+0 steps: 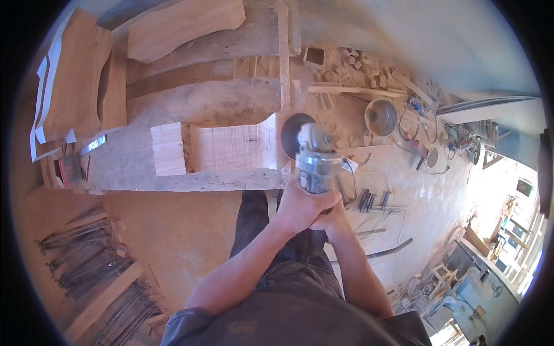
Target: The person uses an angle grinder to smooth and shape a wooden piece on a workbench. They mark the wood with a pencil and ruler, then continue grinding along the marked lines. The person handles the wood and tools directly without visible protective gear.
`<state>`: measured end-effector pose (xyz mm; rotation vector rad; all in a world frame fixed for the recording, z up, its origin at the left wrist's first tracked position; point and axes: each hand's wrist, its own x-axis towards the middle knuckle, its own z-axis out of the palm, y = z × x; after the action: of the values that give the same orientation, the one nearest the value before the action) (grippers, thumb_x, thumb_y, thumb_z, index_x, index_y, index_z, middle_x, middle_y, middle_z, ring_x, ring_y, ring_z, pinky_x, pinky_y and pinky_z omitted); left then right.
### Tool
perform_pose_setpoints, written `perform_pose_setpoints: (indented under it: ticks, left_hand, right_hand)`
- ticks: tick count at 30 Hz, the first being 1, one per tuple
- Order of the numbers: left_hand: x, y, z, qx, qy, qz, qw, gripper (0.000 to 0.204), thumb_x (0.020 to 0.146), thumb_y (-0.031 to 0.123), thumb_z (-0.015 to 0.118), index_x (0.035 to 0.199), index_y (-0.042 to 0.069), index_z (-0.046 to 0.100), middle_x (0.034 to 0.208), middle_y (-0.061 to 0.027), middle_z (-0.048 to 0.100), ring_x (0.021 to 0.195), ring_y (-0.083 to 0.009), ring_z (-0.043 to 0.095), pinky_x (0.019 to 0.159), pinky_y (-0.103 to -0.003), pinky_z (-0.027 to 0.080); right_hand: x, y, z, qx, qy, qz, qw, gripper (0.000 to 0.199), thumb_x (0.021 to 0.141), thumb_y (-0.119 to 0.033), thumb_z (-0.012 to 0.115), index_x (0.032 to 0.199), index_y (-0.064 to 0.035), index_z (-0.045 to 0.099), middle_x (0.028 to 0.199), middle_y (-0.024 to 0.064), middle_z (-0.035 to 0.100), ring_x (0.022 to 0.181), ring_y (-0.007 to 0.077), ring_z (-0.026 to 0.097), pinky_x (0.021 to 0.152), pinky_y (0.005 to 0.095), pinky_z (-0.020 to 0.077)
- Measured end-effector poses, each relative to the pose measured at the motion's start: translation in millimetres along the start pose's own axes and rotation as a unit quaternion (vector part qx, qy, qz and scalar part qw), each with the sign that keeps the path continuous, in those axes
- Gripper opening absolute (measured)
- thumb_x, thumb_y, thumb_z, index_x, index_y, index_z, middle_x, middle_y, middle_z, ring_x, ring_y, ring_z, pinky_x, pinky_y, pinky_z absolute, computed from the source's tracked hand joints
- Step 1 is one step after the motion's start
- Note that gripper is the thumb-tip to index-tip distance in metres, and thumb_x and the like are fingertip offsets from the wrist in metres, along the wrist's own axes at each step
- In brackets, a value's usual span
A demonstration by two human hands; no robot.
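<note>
Both of my hands are closed round an angle grinder point(317, 167) with a grey metal head and a round, dark sanding disc point(290, 138). My left hand point(301, 207) wraps the body just behind the head. Lower down and partly behind it, my right hand point(333, 220) grips the rear. The disc stands at the right end of a pale, curved wooden block point(231, 147) lying on the workbench; I cannot tell whether they touch. At the block's left end is a squarish light face point(168, 150), with a dark gap beside it.
The worn wooden bench point(173, 183) runs leftward, with curved boards point(78, 81) stacked at far left. Clamps point(92, 259) lie on the floor at lower left. Wood scraps point(352, 60), a metal bowl-shaped thing point(381, 117) and a cable point(402, 230) lie to the right.
</note>
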<state>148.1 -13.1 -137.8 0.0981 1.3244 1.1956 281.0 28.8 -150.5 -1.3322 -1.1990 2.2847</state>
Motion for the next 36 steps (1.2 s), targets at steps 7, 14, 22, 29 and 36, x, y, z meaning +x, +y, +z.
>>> perform_pose_setpoints:
  ticks: [7, 14, 22, 29, 36]
  left_hand:
    - [-14, 0, -5, -0.049, 0.033, 0.033, 0.998, 0.026, 0.083, 0.012, 0.084, 0.105, 0.005, 0.072, 0.097, -0.0013, 0.072, 0.086, -0.0100, 0.067, 0.080, -0.030, 0.056]
    - [-7, -10, 2, 0.019, -0.025, -0.009, 0.999, 0.027, 0.083, 0.011, 0.084, 0.107, 0.005, 0.073, 0.094, -0.0008, 0.072, 0.085, -0.0106, 0.067, 0.080, -0.031, 0.056]
    - [-12, -13, 2, -0.039, 0.007, 0.014, 0.999, 0.022, 0.084, 0.010, 0.084, 0.104, 0.005, 0.074, 0.097, -0.0005, 0.072, 0.086, -0.0101, 0.067, 0.079, -0.031, 0.056]
    - [-7, 1, 0, -0.001, 0.016, 0.022, 1.000, 0.019, 0.085, 0.013, 0.084, 0.099, 0.006, 0.074, 0.092, 0.0002, 0.072, 0.081, -0.0101, 0.066, 0.076, -0.031, 0.055]
    - [-19, -13, -5, -0.037, 0.022, 0.037, 0.998, 0.019, 0.086, 0.014, 0.084, 0.100, 0.006, 0.075, 0.093, -0.0002, 0.072, 0.084, -0.0104, 0.067, 0.079, -0.031, 0.056]
  right_hand:
    - [4, -31, 1, -0.120, -0.084, 0.039, 0.988, 0.049, 0.063, -0.002, 0.078, 0.111, -0.0004, 0.069, 0.096, 0.0015, 0.070, 0.087, 0.0103, 0.065, 0.074, 0.0301, 0.0548]
    - [-9, 5, -7, -0.064, -0.020, 0.010, 0.998, 0.056, 0.062, 0.000, 0.078, 0.118, -0.0009, 0.067, 0.095, 0.0023, 0.072, 0.086, 0.0113, 0.067, 0.075, 0.0301, 0.0550]
    - [-5, -14, -4, -0.070, -0.053, 0.041, 0.995, 0.048, 0.060, -0.002, 0.077, 0.108, 0.0010, 0.070, 0.095, 0.0016, 0.072, 0.086, 0.0106, 0.067, 0.075, 0.0298, 0.0553]
    - [5, -7, -6, -0.067, -0.032, 0.019, 0.997, 0.030, 0.059, -0.003, 0.078, 0.088, 0.0008, 0.072, 0.083, 0.0006, 0.069, 0.079, 0.0105, 0.066, 0.070, 0.0302, 0.0540]
    - [-6, -31, 6, -0.133, -0.072, 0.052, 0.987, 0.056, 0.060, -0.004, 0.079, 0.115, 0.0003, 0.068, 0.099, 0.0048, 0.071, 0.093, 0.0159, 0.067, 0.084, 0.0339, 0.0553]
